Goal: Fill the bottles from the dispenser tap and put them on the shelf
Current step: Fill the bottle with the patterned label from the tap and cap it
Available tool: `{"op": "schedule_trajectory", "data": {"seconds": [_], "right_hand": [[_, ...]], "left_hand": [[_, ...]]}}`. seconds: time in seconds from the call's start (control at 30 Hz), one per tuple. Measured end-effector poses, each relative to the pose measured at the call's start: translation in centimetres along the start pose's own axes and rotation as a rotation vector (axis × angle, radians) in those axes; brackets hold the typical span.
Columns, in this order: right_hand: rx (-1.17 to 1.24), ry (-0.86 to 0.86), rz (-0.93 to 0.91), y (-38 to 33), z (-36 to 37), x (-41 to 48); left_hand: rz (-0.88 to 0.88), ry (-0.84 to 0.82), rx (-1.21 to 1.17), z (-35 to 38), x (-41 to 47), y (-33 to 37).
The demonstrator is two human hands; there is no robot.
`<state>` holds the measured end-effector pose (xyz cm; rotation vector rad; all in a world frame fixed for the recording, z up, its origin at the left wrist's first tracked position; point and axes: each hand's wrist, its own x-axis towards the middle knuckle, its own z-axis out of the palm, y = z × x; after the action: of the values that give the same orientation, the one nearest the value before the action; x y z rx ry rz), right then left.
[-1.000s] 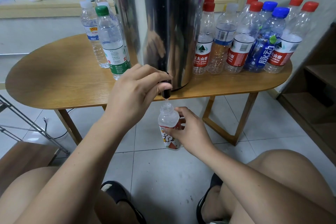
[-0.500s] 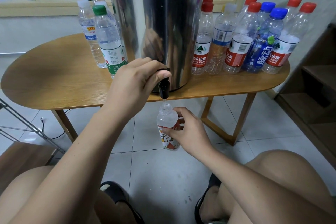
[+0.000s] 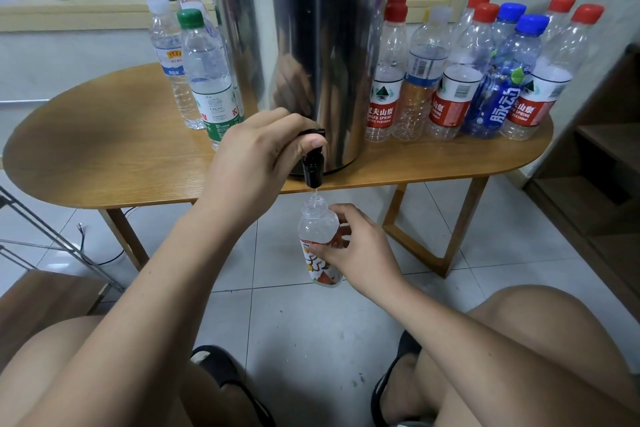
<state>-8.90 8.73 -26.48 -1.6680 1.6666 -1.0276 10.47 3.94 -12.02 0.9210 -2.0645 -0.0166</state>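
- Head view: the left grip (image 3: 256, 156) is curled closed round the black lever of the tap (image 3: 312, 166), with the thumb pressed on the lever's front.
- That tap juts from the foot of the steel dispenser (image 3: 301, 45), which stands on the bench (image 3: 104, 149) just beyond the left grip.
- Lower than the left grip and nearer the person, the right grip (image 3: 360, 250) wraps its fingers round the labelled middle of a small clear bottle (image 3: 318, 239).
- This bottle is upright and uncapped, held off the bench above the tiled floor (image 3: 311, 340), its mouth directly under the spout.
- A thin stream of water (image 3: 314, 192) runs into it; how full it is cannot be told.
- Red- and blue-capped bottles (image 3: 485, 80) cluster on the bench, beyond and to the right of the right grip.
- A few more capped bottles (image 3: 204, 80) stand beyond the left grip, beside the dispenser.
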Motion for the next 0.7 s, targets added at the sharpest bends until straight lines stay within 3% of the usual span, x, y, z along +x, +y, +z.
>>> {"op": "schedule_trajectory", "data": {"seconds": [0.17, 0.53, 0.7], "right_hand": [[-0.007, -0.002, 0.002, 0.0, 0.1, 0.0], [0.016, -0.013, 0.004, -0.5, -0.3, -0.2], [0.006, -0.007, -0.004, -0.8, -0.4, -0.6]], "left_hand": [[-0.04, 0.003, -0.045, 0.3, 0.4, 0.0], [-0.341, 0.063, -0.347, -0.1, -0.3, 0.3], [-0.411, 0.105, -0.147, -1.2, -2.2, -3.1]]}}
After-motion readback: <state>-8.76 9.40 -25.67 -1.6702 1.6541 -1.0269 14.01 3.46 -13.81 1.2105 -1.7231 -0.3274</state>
